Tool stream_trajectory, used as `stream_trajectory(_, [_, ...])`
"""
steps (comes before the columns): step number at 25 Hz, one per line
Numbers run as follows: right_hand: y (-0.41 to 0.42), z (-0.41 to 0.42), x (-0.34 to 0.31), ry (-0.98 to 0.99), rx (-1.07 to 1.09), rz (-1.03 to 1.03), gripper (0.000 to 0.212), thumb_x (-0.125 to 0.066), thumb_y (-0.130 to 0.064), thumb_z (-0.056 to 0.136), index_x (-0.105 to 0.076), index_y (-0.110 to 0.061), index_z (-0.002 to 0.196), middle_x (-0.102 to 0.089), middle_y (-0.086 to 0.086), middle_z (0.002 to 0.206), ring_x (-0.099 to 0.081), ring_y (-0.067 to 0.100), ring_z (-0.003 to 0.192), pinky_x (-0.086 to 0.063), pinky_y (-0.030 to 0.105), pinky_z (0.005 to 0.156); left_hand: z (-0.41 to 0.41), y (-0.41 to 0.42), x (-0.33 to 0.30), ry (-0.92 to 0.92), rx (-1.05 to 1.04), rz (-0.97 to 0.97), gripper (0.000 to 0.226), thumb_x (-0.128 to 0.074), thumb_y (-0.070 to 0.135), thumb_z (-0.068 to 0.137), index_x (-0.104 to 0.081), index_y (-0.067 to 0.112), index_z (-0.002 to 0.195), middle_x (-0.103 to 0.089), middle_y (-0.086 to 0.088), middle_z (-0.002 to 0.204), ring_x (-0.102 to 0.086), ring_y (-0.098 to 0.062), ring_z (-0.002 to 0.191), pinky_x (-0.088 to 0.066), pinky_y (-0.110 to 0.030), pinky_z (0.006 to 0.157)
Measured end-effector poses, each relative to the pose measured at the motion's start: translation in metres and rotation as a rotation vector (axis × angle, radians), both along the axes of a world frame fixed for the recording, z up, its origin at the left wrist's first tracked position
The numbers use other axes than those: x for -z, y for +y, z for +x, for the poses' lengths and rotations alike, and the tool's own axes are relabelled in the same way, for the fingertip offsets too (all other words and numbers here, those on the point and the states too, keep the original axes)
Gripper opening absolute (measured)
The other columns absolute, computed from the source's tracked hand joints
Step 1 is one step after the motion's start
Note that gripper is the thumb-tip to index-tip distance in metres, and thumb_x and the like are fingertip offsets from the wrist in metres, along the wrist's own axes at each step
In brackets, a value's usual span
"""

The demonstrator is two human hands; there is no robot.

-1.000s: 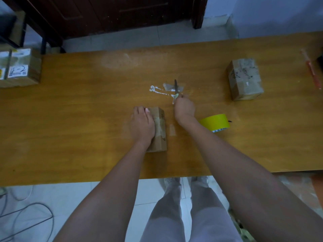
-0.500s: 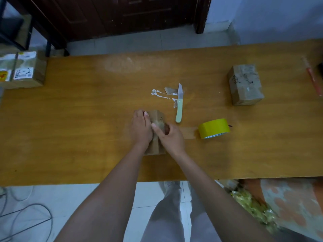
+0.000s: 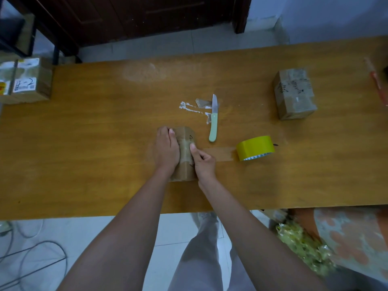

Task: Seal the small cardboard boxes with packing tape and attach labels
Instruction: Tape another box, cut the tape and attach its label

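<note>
At frame centre, the left hand [image 3: 167, 150] lies flat on the small box [image 3: 184, 153], fingers straight. The right hand [image 3: 202, 162], fingers curled, thumb-presses the tape strip [image 3: 186, 148] there. Knife [image 3: 213, 118] and tape roll [image 3: 255, 147] rest on the tabletop [image 3: 84, 154], right of the box.

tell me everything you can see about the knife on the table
The knife is small, with a pale green handle that looks like plastic and a short, bare silvery blade. It lies flat on the wooden table, blade pointing away from the person, handle toward them. Its blade rests beside or over scraps of torn tape and white residue. No hand touches it. It lies just beyond and right of the small cardboard box under the hands, and left of the yellow tape roll.
</note>
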State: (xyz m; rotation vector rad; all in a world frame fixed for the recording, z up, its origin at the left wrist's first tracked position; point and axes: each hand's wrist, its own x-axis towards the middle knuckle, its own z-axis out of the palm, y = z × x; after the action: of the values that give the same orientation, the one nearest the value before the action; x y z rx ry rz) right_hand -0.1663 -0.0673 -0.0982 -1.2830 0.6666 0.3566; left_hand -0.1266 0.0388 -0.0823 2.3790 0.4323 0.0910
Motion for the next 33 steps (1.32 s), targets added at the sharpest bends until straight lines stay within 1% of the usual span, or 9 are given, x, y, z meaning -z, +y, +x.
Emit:
stream_trajectory(5, [0.001,0.0,-0.006,0.005,-0.034,-0.101,0.044,-0.057,-0.05,0.091,-0.057,-0.017,0.061,-0.054,0.006,0.063,-0.049,0.019,0.064,-0.041,0.032,0.064,0.0,-0.001,-0.002,0.016,0.005,-0.007,0.026,-0.031,0.025,0.105,-0.045,0.011,0.088,-0.048,-0.003,0.089,-0.046,-0.018,0.078,-0.033,-0.032,0.068])
stream_trajectory(10, [-0.015,0.002,-0.021,-0.072,-0.088,-0.145,0.045,-0.072,-0.06,0.07,-0.064,-0.016,0.069,-0.062,-0.003,0.067,-0.054,0.01,0.064,-0.045,0.028,0.062,-0.007,-0.019,-0.016,-0.003,-0.09,-0.121,0.025,-0.033,0.022,0.104,-0.049,0.01,0.09,-0.051,-0.005,0.092,-0.045,-0.017,0.083,-0.029,-0.028,0.07])
stream_trajectory(15, [-0.038,0.012,-0.043,-0.113,-0.056,-0.073,0.042,-0.066,-0.049,0.085,-0.063,-0.011,0.069,-0.057,0.006,0.069,-0.051,0.017,0.068,-0.043,0.033,0.065,-0.007,-0.038,-0.045,-0.082,-0.101,-0.13,0.027,-0.033,0.019,0.104,-0.053,0.003,0.094,-0.053,-0.009,0.096,-0.045,-0.018,0.084,-0.028,-0.026,0.07])
stream_trajectory(17, [-0.043,0.018,-0.055,-0.167,-0.069,-0.148,0.047,-0.058,-0.047,0.091,-0.066,-0.005,0.071,-0.058,0.005,0.064,-0.052,0.014,0.061,-0.043,0.029,0.06,-0.002,-0.042,-0.058,-0.089,-0.11,-0.131,0.029,-0.034,0.02,0.104,-0.055,0.002,0.098,-0.055,-0.012,0.102,-0.048,-0.022,0.089,-0.031,-0.028,0.073])
stream_trajectory(19, [-0.048,0.021,-0.068,-0.199,-0.161,-0.225,0.046,-0.053,-0.055,0.09,-0.069,-0.017,0.07,-0.065,-0.007,0.063,-0.059,0.005,0.059,-0.045,0.019,0.054,0.004,-0.045,-0.071,-0.072,-0.102,-0.155,0.029,-0.037,0.023,0.104,-0.057,0.002,0.104,-0.055,-0.013,0.109,-0.051,-0.024,0.099,-0.036,-0.03,0.08])
stream_trajectory(22, [-0.056,0.023,-0.079,-0.226,-0.294,-0.313,0.046,-0.062,-0.064,0.078,-0.07,-0.024,0.099,-0.072,-0.011,0.089,-0.067,0.006,0.082,-0.052,0.019,0.064,0.014,-0.046,-0.088,0.008,-0.172,-0.455,0.036,-0.05,0.037,0.098,-0.051,0.011,0.123,-0.05,-0.005,0.125,-0.05,-0.019,0.11,-0.041,-0.031,0.093])
stream_trajectory(25, [-0.066,0.034,-0.087,-0.239,-0.229,-0.269,0.034,-0.061,-0.052,0.086,-0.066,-0.025,0.106,-0.071,-0.009,0.096,-0.067,0.009,0.087,-0.054,0.026,0.07,0.008,-0.049,-0.093,0.119,-0.187,-0.71,0.053,-0.058,0.048,0.092,-0.044,0.015,0.132,-0.051,-0.004,0.131,-0.055,-0.018,0.114,-0.049,-0.038,0.095])
stream_trajectory(29, [-0.065,0.041,-0.097,-0.255,-0.215,-0.274,0.036,-0.058,-0.051,0.089,-0.061,-0.024,0.111,-0.068,-0.01,0.098,-0.066,0.003,0.085,-0.048,0.018,0.064,-0.011,-0.063,-0.089,0.127,-0.055,-0.678,0.041,-0.059,0.043,0.093,-0.054,0.016,0.124,-0.065,-0.001,0.116,-0.065,-0.011,0.097,-0.052,-0.025,0.074])
stream_trajectory(33, [-0.07,0.034,-0.104,-0.336,-0.251,-0.562,0.036,-0.055,-0.056,0.09,-0.065,-0.023,0.101,-0.069,-0.009,0.087,-0.066,0.006,0.078,-0.047,0.018,0.06,-0.019,-0.071,-0.093,0.009,-0.023,-0.555,0.034,-0.051,0.04,0.098,-0.058,0.017,0.123,-0.069,-0.001,0.108,-0.067,-0.016,0.094,-0.055,-0.034,0.078])
